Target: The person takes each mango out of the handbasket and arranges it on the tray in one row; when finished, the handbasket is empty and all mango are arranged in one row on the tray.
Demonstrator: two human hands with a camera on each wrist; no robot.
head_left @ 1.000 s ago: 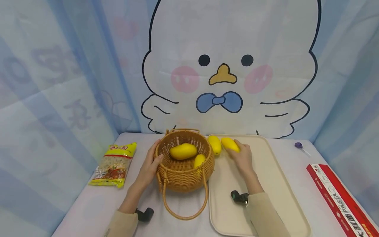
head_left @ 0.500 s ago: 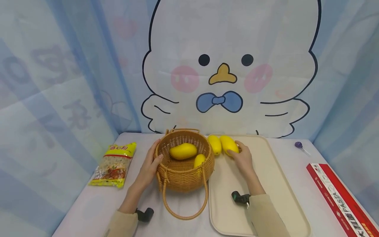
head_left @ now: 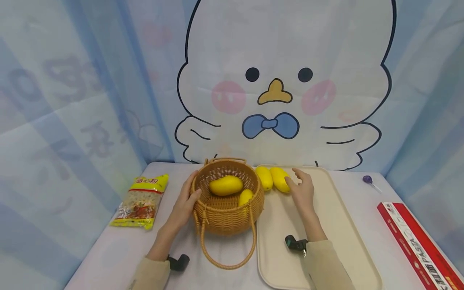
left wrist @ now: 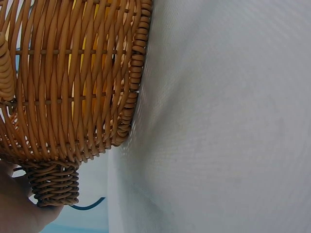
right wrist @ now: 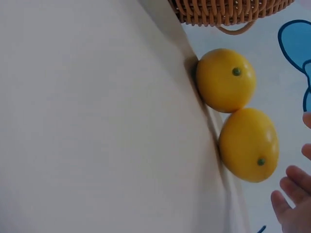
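Note:
My left hand [head_left: 185, 201] holds the left side of a round wicker basket [head_left: 226, 223], its thumb over the rim. In the left wrist view the hand [left wrist: 22, 208] sits by the basket's woven side lug [left wrist: 53, 184]. Two yellow mangoes lie inside the basket: one whole in sight [head_left: 226, 185], the other mango [head_left: 246, 197] partly behind the front rim. On the beige tray's [head_left: 277, 229] far left corner a left mango [head_left: 264, 178] and a right mango [head_left: 280, 179] lie side by side, touching. Just right of them, my right hand [head_left: 303, 194] has its fingers spread around nothing.
A yellow-ended food packet [head_left: 140, 201] lies left of the basket. Right of the tray are a purple lollipop [head_left: 367, 179] and a long red pasta box [head_left: 417, 241]. One basket handle [head_left: 227, 266] hangs forward onto the table. Printed curtains close off the back and sides.
My right hand set the right mango down on the tray next to the other, let go of it and drew back slightly to the right. The left hand stayed on the basket.

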